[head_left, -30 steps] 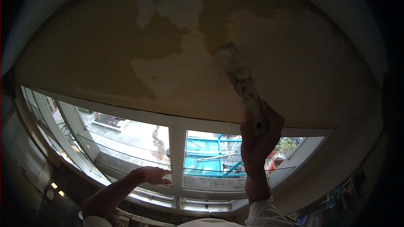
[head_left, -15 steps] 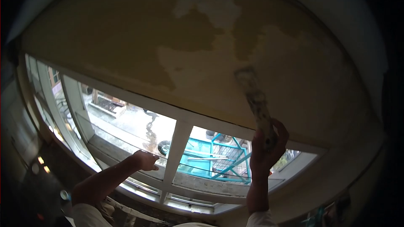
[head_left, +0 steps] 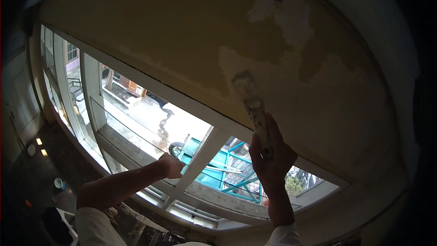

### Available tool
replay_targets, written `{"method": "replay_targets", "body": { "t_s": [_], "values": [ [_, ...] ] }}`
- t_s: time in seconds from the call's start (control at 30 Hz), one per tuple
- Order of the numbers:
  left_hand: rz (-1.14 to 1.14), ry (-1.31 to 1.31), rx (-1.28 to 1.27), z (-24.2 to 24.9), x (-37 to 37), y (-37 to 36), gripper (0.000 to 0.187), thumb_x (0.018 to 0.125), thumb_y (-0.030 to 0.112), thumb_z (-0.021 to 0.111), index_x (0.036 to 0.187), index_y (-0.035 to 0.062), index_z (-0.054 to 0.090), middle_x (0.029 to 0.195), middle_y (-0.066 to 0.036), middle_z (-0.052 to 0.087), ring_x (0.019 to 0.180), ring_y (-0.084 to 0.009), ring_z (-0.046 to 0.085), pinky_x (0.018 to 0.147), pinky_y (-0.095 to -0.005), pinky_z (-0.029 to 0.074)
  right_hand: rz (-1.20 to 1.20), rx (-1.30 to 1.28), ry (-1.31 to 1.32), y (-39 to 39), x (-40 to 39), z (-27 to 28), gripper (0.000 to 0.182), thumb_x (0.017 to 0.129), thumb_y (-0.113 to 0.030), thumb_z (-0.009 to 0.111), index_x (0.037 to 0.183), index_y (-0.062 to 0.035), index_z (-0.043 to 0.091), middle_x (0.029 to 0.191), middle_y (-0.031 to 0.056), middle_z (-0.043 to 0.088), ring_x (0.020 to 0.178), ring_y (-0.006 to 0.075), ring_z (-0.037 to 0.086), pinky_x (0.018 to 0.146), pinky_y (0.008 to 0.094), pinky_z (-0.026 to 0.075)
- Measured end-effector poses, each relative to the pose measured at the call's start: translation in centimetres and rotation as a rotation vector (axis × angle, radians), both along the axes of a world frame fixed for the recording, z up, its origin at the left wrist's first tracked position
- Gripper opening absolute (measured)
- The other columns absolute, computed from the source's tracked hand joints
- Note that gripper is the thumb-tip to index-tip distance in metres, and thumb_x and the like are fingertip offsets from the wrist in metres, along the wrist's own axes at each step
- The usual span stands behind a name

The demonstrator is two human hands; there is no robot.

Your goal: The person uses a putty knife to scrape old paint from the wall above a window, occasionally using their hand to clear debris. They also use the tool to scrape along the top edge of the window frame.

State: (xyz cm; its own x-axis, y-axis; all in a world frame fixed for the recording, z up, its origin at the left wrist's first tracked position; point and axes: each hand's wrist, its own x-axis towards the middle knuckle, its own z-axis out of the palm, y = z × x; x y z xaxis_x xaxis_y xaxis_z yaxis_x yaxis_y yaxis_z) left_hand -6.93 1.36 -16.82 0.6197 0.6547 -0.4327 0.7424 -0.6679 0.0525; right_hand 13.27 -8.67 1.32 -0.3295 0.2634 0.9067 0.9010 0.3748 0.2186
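My right hand is wrapped round the handle of a scraper, whose blade lies against the wall above the window. Around the blade, the wall shows yellowish paint with pale, irregular patches. My left hand is at the window frame, beside the upright bar; its fingers look bent against the bar, and what they grip is hidden.
Through the window a teal cart and a wet-marked pavement show outside. Thin bars cross the opening. Down at the lower left are an open can and a white door.
The view has turned, so wall and window sit differently. The scraper in my right hand has moved left along the wall. My left hand is now closer to the upright bar.
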Motion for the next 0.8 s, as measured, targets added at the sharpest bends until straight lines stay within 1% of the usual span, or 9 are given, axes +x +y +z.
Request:
{"method": "replay_targets", "body": {
  "t_s": [0.07, 0.1, 0.2, 0.27, 0.33, 0.5, 0.6, 0.67, 0.8],
  "values": [
    [0.023, -0.122, 0.020, -0.3, 0.1, 0.0, 0.050, 0.085, 0.047, 0.056, 0.117, 0.0093, 0.054, 0.110, -0.012, 0.063, 0.103, -0.0276, 0.061, 0.087, -0.0463, 0.043, 0.036, -0.007, 0.100, 0.8, -1.2, -0.3, 0.053, 0.073, -0.022, 0.070, 0.123, -0.0109, 0.057, 0.086, 0.0107, 0.068, 0.062, 0.0220, 0.066, 0.062, 0.0302, 0.053],
    [-0.004, -0.159, 0.049, -0.6, 0.2, 0.1, 0.049, 0.085, 0.047, 0.057, 0.117, 0.0095, 0.055, 0.109, -0.012, 0.064, 0.102, -0.0281, 0.061, 0.086, -0.0464, 0.044, -0.033, -0.077, 0.108, -0.2, -2.0, 0.2, 0.051, 0.075, -0.020, 0.069, 0.123, -0.0091, 0.056, 0.078, 0.0091, 0.068, 0.054, 0.0188, 0.064, 0.056, 0.0279, 0.053],
    [-0.040, -0.155, 0.049, -0.3, 0.6, -0.1, 0.049, 0.084, 0.046, 0.058, 0.117, 0.0098, 0.055, 0.107, -0.012, 0.064, 0.102, -0.0284, 0.061, 0.085, -0.0468, 0.044, 0.023, -0.113, 0.208, -1.4, -1.7, -1.3, 0.051, 0.076, -0.017, 0.069, 0.124, -0.0063, 0.055, 0.075, 0.0091, 0.068, 0.047, 0.0156, 0.061, 0.050, 0.0257, 0.051],
    [-0.042, -0.176, 0.024, 0.4, 0.9, -0.7, 0.048, 0.084, 0.045, 0.058, 0.116, 0.0094, 0.055, 0.105, -0.012, 0.064, 0.102, -0.0285, 0.061, 0.088, -0.0475, 0.041, 0.050, -0.096, 0.276, -1.3, -1.1, -2.4, 0.054, 0.077, -0.016, 0.069, 0.126, -0.0036, 0.052, 0.080, 0.0119, 0.069, 0.047, 0.0150, 0.061, 0.049, 0.0241, 0.049],
    [-0.124, -0.083, 0.016, 1.2, 1.4, -1.5, 0.056, 0.088, 0.046, 0.051, 0.129, 0.0084, 0.044, 0.114, -0.017, 0.059, 0.107, -0.0310, 0.058, 0.091, -0.0471, 0.042, 0.035, -0.137, 0.345, -1.0, -1.7, -2.4, 0.054, 0.076, -0.015, 0.069, 0.127, -0.0034, 0.052, 0.078, 0.0115, 0.069, 0.048, 0.0159, 0.061, 0.050, 0.0241, 0.050],
    [-0.213, -0.085, -0.044, 2.2, 2.1, -3.1, 0.053, 0.089, 0.045, 0.051, 0.127, 0.0078, 0.044, 0.115, -0.017, 0.058, 0.109, -0.0321, 0.056, 0.091, -0.0475, 0.039, -0.016, -0.130, 0.340, -1.2, -3.2, -1.7, 0.054, 0.076, -0.014, 0.069, 0.126, -0.0041, 0.052, 0.079, 0.0121, 0.069, 0.051, 0.0177, 0.062, 0.052, 0.0257, 0.050],
    [-0.217, -0.202, 0.025, 1.5, 2.1, -3.8, 0.045, 0.086, 0.042, 0.057, 0.115, 0.0086, 0.053, 0.105, -0.013, 0.064, 0.101, -0.0286, 0.061, 0.088, -0.0477, 0.039, -0.008, -0.071, 0.329, -1.0, -3.5, -2.5, 0.053, 0.076, -0.015, 0.069, 0.126, -0.0051, 0.053, 0.073, 0.0115, 0.067, 0.051, 0.0188, 0.062, 0.050, 0.0269, 0.049],
    [-0.293, -0.084, -0.094, 2.3, 2.6, -4.1, 0.057, 0.090, 0.047, 0.049, 0.132, 0.0090, 0.039, 0.113, -0.018, 0.059, 0.108, -0.0314, 0.056, 0.090, -0.0480, 0.039, 0.049, -0.073, 0.383, -0.7, -4.0, -2.3, 0.053, 0.076, -0.016, 0.069, 0.126, -0.0059, 0.053, 0.070, 0.0113, 0.066, 0.052, 0.0194, 0.063, 0.050, 0.0276, 0.048],
    [-0.278, -0.107, -0.129, 2.1, 2.5, -3.6, 0.060, 0.090, 0.048, 0.048, 0.135, 0.0095, 0.036, 0.117, -0.017, 0.057, 0.109, -0.0311, 0.056, 0.092, -0.0489, 0.039, -0.054, -0.242, 0.426, -1.4, -4.5, -1.3, 0.051, 0.075, -0.013, 0.069, 0.124, -0.0057, 0.055, 0.083, 0.0142, 0.068, 0.060, 0.0189, 0.066, 0.057, 0.0276, 0.051]
  ]
}}
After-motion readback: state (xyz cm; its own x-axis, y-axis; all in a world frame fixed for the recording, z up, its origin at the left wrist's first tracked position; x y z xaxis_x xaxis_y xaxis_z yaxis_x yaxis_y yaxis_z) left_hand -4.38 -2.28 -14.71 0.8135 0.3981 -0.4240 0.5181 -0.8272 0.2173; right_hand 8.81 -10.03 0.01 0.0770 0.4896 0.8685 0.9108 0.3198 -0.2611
